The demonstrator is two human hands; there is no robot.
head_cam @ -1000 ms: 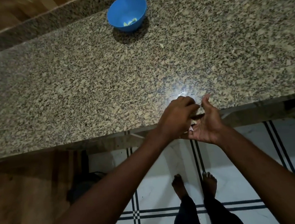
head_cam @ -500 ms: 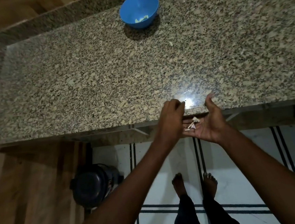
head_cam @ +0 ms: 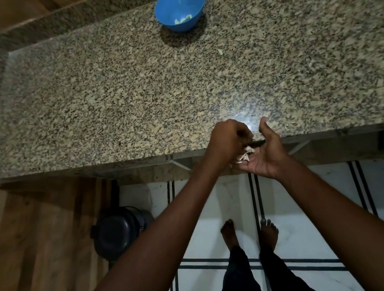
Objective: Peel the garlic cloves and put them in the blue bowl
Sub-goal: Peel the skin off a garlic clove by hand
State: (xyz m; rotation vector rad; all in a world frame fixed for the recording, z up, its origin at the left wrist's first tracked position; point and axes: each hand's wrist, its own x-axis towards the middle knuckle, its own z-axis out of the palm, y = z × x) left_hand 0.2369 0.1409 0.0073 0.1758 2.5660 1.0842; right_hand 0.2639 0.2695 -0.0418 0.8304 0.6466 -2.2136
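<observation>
left hand: fingers curled, tips pinching at the garlic scraps, at the counter's front edge
right hand: palm up, flat, thumb toward 12, cupping the scraps; just at 3 of the left hand
garlic scraps: small pale pile on the right palm, count unclear; longest sliver runs 1 to 7
blue bowl: one, upright, at 11 well apart from the hands, few pale pieces inside
loose clove bit: one, on counter
dark bin: one, floor at 7

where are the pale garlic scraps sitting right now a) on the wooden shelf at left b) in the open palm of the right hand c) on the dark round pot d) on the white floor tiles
b: the pale garlic scraps lie in the upturned palm of the right hand, held off the near edge of the speckled granite counter.
</observation>
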